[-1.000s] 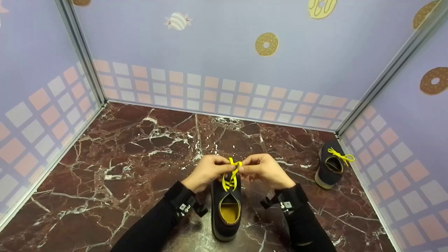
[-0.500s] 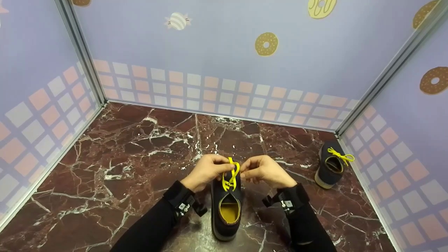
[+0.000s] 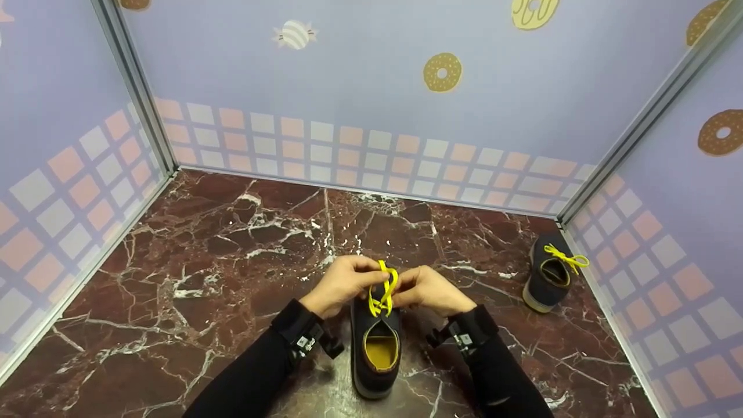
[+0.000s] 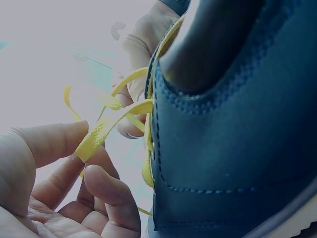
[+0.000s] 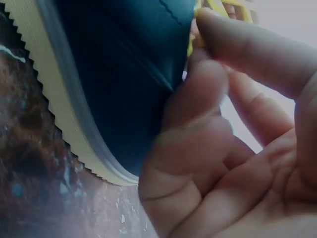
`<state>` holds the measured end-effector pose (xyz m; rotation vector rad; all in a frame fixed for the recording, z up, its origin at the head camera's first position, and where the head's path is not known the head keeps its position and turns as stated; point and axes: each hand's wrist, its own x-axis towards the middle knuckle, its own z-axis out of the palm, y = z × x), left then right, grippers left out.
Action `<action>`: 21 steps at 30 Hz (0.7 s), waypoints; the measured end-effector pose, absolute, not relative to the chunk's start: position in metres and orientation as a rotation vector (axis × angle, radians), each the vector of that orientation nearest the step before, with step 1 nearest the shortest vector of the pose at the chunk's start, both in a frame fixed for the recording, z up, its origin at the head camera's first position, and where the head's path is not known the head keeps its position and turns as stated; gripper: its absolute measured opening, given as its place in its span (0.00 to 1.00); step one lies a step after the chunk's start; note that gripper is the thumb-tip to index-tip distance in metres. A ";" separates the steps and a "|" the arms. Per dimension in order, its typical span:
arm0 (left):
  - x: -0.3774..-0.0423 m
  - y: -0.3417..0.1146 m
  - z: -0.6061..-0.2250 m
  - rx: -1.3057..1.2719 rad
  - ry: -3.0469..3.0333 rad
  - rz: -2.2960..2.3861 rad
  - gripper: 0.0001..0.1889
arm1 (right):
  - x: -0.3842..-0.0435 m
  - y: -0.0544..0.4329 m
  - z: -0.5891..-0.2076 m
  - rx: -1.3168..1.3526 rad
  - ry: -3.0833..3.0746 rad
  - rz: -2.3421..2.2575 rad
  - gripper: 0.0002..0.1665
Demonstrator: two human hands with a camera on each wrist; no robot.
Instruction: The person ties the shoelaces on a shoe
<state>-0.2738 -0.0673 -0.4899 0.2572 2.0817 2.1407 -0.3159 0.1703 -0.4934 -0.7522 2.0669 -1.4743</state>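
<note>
A dark shoe (image 3: 376, 377) with a yellow lining stands between the hands, its toe pointing away. The left hand (image 3: 342, 284) pinches a folded loop of the yellow shoelace (image 4: 91, 141) between thumb and index finger, above the shoe's tongue. On the other side, the right hand (image 3: 432, 291) has thumb and index fingertips right at the lace (image 3: 390, 287), near the eyelets. Its other fingers are curled beside the shoe's dark upper (image 5: 124, 74). I cannot tell whether the right fingers pinch the lace.
A second dark shoe (image 3: 537, 293) stands by the right wall, its yellow lace tied in a bow (image 3: 566, 258). Marbled dark red floor (image 3: 244, 325) lies all round. Pale purple panels (image 3: 371, 75) with printed doughnuts enclose the left, back and right.
The right hand lets go of the lace near the left fingertips, draws off to the right, then comes back lower against the lace. The left hand keeps its pinch; the shoe stays put.
</note>
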 end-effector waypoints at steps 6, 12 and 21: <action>-0.274 -0.068 -0.490 0.251 2.110 2.122 0.10 | -0.315 0.167 -0.495 -0.774 2.044 -1.490 0.08; -0.274 -0.067 -0.492 0.241 2.109 2.117 0.10 | -0.313 0.165 -0.495 -0.789 2.027 -1.492 0.10; -0.274 -0.066 -0.494 0.253 2.099 2.120 0.10 | -0.315 0.163 -0.499 -0.824 1.963 -1.526 0.11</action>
